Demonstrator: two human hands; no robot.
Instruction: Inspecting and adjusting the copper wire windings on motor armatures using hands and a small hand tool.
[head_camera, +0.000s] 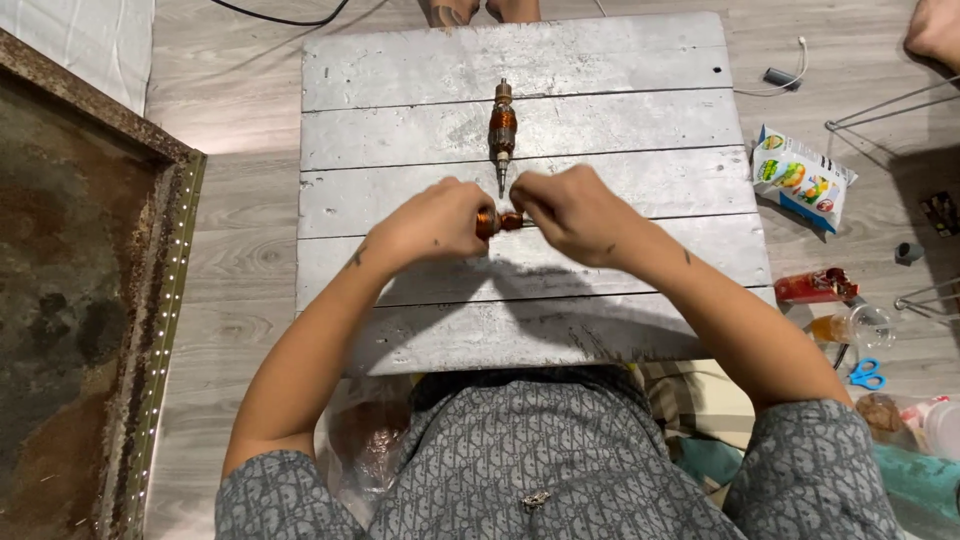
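Note:
A small motor armature with copper windings (497, 222) lies crosswise between my hands over the grey plank table (620, 120). My left hand (432, 220) grips its left end, and my right hand (572, 212) pinches its right end. Most of the armature is hidden by my fingers. A second armature (502, 130), brown with a metal shaft, lies lengthwise on the table just beyond my hands, its tip pointing toward them.
A rusty framed panel (90, 300) fills the left. On the floor to the right lie a snack bag (803, 178), a red packet (815, 287), a plastic cup (858, 325), blue scissors (867, 374) and a charger cable (785, 77). Another person's feet (480, 10) show at the far edge.

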